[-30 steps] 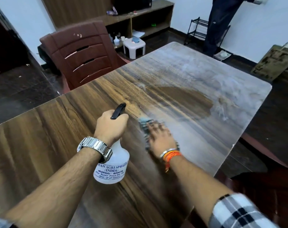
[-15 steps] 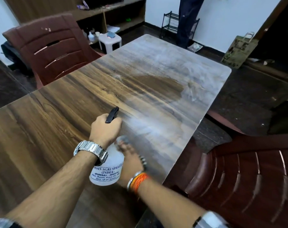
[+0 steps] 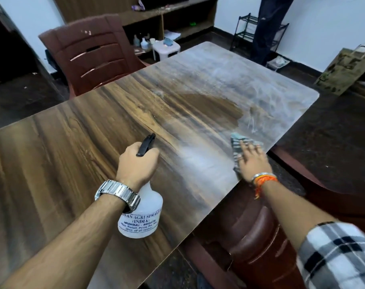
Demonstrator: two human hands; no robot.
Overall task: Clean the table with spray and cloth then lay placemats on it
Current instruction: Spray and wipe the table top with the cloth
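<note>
One spray bottle [image 3: 140,213], label reading "(INDIA)", "MUMBAI"

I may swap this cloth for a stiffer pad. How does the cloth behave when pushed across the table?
The cloth looks soft and floppy, bunching under the flat right hand. On the glossy, misted table it probably slides easily. It seems light, likely needing palm pressure.

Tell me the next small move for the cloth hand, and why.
Probably sweep the cloth under the right hand forward along the table edge: hazy white film still covers the far end, while the near wood looks clean.
</note>
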